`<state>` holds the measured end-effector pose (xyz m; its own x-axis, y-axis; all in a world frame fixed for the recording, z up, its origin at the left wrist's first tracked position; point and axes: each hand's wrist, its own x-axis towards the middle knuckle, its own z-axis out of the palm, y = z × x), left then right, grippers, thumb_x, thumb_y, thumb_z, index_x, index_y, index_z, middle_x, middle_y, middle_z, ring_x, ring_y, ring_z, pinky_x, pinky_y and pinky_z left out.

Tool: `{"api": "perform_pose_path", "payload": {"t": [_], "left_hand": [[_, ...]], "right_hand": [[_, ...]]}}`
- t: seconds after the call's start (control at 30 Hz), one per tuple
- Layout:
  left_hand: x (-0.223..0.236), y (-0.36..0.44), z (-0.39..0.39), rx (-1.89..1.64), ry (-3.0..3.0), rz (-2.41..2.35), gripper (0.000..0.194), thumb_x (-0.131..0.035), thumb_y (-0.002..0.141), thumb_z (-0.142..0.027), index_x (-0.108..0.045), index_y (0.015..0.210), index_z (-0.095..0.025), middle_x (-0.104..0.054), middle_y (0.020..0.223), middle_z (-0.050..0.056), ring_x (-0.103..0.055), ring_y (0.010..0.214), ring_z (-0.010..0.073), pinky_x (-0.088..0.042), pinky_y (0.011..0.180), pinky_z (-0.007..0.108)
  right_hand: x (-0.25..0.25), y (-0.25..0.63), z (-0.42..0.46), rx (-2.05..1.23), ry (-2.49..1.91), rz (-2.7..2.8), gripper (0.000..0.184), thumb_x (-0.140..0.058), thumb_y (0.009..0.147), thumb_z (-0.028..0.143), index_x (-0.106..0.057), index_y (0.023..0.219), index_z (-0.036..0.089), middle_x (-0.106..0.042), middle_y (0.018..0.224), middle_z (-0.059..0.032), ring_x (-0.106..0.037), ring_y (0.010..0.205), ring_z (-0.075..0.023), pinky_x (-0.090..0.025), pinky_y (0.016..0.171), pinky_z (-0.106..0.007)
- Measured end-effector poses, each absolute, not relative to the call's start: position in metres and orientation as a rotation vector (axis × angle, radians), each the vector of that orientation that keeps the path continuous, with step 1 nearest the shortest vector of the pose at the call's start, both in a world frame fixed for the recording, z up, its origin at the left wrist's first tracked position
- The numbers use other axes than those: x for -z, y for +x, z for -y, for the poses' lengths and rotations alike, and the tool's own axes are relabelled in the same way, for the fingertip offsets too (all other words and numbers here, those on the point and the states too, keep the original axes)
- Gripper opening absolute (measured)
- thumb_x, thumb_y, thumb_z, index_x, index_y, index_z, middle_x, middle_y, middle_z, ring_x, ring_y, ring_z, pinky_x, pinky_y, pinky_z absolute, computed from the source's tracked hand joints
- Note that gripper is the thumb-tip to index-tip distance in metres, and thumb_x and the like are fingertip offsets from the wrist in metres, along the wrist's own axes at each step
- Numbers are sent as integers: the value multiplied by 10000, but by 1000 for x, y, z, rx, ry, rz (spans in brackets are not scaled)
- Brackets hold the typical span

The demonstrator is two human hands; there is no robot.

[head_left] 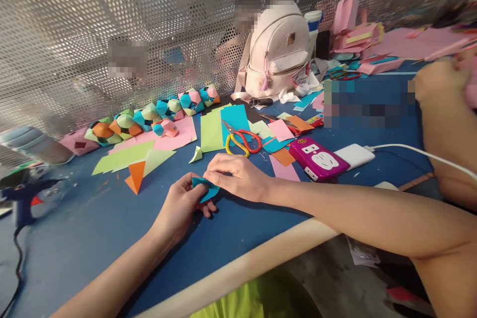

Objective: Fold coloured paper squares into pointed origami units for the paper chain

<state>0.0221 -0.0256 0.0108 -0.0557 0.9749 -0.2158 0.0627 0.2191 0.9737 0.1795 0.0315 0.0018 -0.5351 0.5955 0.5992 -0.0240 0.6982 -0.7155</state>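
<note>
A small piece of blue paper (209, 193), looking folded, is held between both hands above the blue table. My left hand (184, 203) pinches it from the left, thumb on top and fingers underneath. My right hand (234, 175) grips its upper right edge with fingertips and thumb together. Just beyond the hands lie scissors (242, 143) with one red and one yellow handle. To the left of them rests a curled scrap of pale green paper (196, 154). An orange folded paper piece (136, 175) sits left of my left hand.
Several folded paper balls (149, 115) line the back beside a metal mesh. A glue gun (26, 198) and a tumbler (35, 144) stand left. A white backpack (279, 54), purple case (318, 159) and white cable (417, 149) are right. Another person's arm (447, 134) reaches in.
</note>
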Motion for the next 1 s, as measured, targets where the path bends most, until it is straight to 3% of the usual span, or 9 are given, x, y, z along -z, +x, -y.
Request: {"api": "perform_pose_path", "payload": {"t": [0.13,0.23,0.33,0.53,1.0], "left_hand": [[-13,22,27,-1083,1080,-1402,243,-691,721,-316,-501,746,-168,-565,495,-37,-590,435,139,-433,378,206],[-14,23,29,-1070,1078,-1404,198,-668,718,-282,-512,758,-166,-565,507,-40,-591,434,144,-429,372,212],[-14,24,30,-1046,1105,-1394,156,-636,741,-276,-542,788,-159,-591,535,-27,-607,468,150,-457,405,228],[-15,26,30,-1124,1070,-1330,169,-675,733,-279,-589,805,-152,-663,696,3,-646,616,146,-522,537,248],[-14,28,29,-1200,959,-1288,250,-729,686,-326,-559,738,-150,-652,631,-5,-653,558,157,-525,530,267]], "right_hand": [[-3,178,-31,-888,-518,1993,135,-669,813,269,-649,827,136,-599,803,-22,-543,713,-114,-433,655,-220],[0,177,-33,-725,-521,1977,64,-649,805,164,-617,759,133,-560,727,-4,-497,650,-97,-399,619,-209],[2,176,-34,-610,-534,1980,153,-593,822,110,-576,674,144,-516,654,12,-463,602,-89,-369,586,-206],[3,175,-33,-585,-518,1997,133,-584,817,92,-585,695,143,-525,654,10,-470,596,-86,-364,574,-201],[6,176,-36,-722,-578,1984,99,-601,776,91,-540,775,169,-531,730,14,-471,646,-98,-390,613,-217]]}}
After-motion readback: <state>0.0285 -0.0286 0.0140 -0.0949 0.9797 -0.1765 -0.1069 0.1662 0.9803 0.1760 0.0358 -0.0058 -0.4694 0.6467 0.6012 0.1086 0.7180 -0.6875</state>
